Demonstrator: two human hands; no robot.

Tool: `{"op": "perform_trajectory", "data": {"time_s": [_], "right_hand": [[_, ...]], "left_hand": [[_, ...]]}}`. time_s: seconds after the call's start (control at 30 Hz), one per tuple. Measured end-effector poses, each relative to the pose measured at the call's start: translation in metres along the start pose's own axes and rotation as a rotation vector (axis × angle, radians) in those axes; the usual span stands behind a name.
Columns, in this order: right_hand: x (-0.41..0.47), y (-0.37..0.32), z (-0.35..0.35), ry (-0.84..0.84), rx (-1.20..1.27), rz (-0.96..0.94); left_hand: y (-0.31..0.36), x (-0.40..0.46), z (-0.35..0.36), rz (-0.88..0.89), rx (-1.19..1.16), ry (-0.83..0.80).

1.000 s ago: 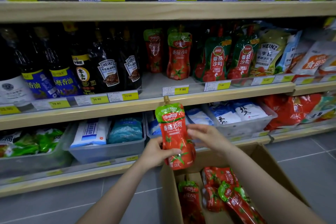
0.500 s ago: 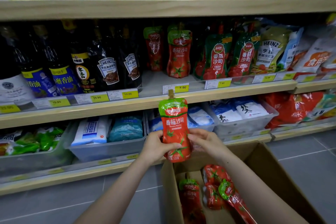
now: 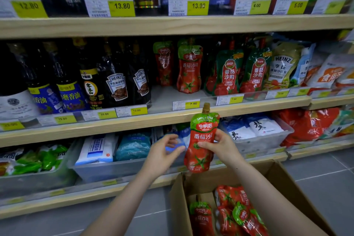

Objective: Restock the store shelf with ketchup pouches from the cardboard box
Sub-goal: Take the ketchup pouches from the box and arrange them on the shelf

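My right hand point(image 3: 222, 146) grips a red ketchup pouch point(image 3: 202, 140) with a green top and brown cap, held upright in front of the middle shelf's edge point(image 3: 172, 119). My left hand point(image 3: 162, 154) hovers just left of the pouch, fingers apart, holding nothing. The cardboard box point(image 3: 277, 176) sits open on the floor at lower right with several more pouches point(image 3: 233, 210) lying inside. On the middle shelf two matching pouches point(image 3: 188, 69) stand above the 7.90 tag point(image 3: 186, 104), with bare shelf in front of them.
Dark sauce bottles point(image 3: 116, 80) stand left of the ketchup spot and green-red ketchup pouches point(image 3: 228, 73) stand right of it. Grey bins point(image 3: 115, 168) of salt bags fill the lower shelf behind my hands. Grey tiled floor point(image 3: 325, 174) lies around the box.
My left hand has let go of the pouch and drawn left. My right hand now holds it alone, shifted slightly right and up toward the middle shelf.
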State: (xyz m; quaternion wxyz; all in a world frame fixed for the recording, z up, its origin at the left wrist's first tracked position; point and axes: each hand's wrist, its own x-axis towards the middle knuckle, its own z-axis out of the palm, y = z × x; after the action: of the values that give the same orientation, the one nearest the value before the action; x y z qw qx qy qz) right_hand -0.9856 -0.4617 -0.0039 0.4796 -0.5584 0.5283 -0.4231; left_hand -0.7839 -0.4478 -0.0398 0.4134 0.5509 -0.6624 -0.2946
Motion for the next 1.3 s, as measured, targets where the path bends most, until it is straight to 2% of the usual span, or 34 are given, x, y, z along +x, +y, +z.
{"op": "perform_trajectory", "data": {"time_s": [0.17, 0.23, 0.3, 0.4, 0.6, 0.77, 1.17, 1.3], "right_hand": [[0.02, -0.04, -0.024, 0.02, -0.014, -0.094], [0.028, -0.06, -0.031, 0.021, -0.02, -0.147], [0.037, -0.077, -0.035, 0.036, -0.023, -0.208], [0.05, -0.101, -0.036, 0.048, -0.049, -0.292], [0.084, -0.139, -0.03, 0.089, -0.097, -0.459], [0.113, -0.136, -0.017, 0.122, -0.229, -0.532], [0.154, -0.103, -0.005, 0.114, -0.189, -0.243], [0.144, -0.094, -0.001, 0.209, -0.285, -0.192]], "left_hand": [[0.024, 0.042, -0.057, 0.461, 0.648, 0.286], [0.028, 0.058, -0.072, 0.536, 0.834, 0.338], [0.025, 0.07, -0.078, 0.53, 0.906, 0.313], [0.014, 0.079, -0.075, 0.51, 0.945, 0.24], [-0.001, 0.089, -0.073, 0.6, 1.055, 0.233], [-0.009, 0.093, -0.073, 0.582, 1.078, 0.228], [-0.014, 0.095, -0.07, 0.61, 1.013, 0.261], [-0.014, 0.094, -0.07, 0.581, 0.999, 0.246]]}}
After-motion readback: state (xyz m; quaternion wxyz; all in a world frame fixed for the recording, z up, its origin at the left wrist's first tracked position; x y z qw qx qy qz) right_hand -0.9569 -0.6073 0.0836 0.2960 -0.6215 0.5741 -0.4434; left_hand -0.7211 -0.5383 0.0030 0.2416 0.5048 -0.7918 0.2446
